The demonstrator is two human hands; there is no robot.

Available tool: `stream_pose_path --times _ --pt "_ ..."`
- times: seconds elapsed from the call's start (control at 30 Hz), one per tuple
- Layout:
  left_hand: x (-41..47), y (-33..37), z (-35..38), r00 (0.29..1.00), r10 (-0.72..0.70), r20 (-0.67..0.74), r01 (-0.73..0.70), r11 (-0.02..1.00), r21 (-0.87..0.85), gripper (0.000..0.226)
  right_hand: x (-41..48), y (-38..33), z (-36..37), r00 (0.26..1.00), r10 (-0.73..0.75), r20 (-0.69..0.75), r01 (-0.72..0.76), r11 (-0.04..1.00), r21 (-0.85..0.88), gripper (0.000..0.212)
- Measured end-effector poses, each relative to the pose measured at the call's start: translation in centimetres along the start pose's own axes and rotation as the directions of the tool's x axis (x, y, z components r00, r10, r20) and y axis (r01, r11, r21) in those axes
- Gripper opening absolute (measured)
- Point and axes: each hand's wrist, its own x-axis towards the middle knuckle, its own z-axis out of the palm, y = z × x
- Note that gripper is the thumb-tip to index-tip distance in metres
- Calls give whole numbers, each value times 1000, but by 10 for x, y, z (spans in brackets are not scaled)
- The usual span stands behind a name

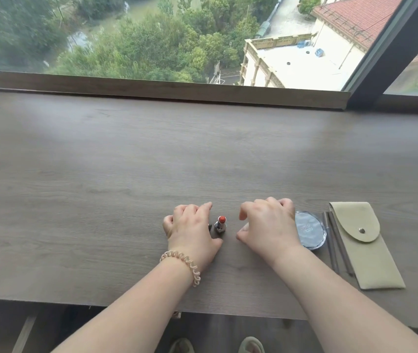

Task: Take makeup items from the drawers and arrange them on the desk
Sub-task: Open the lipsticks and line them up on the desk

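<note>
An uncapped lipstick (221, 223) with an orange-red tip stands upright on the grey wooden desk (126, 174), near the front edge. My left hand (192, 230) rests just left of it with curled fingers, index and thumb on either side without gripping it. A small dark shape at the palm's edge is too unclear to identify. My right hand (269, 225) hovers just right of the lipstick, fingers apart and empty. Its outer fingers lie over the rim of a round blue-grey compact (311, 231).
Two thin grey sticks (333, 247) lie between the compact and a beige snap pouch (365, 248) at the right. A raised window ledge (164, 90) runs along the desk's back. The desk's front edge (75, 301) is near my body, with my slippered feet below.
</note>
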Motion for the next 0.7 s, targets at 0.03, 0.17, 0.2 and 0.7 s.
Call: stream_pose_path --times 0.03,0.17,0.2,0.7 --pt "-3 0 -6 1000 3 10 -3 1000 3 79 -2 4 -5 1000 13 -9 -13 999 35 22" --pt "-19 1 -43 999 49 13 -47 991 -124 92 -15 13 -34 997 63 -52 -40 932 360 26" --pt "-22 3 -54 997 75 -6 -75 981 -180 89 -18 11 -45 997 67 -41 -38 870 492 26" --pt "-61 60 -157 840 458 -291 -542 711 -448 22 -56 0 -155 985 37 -171 109 634 766 57"
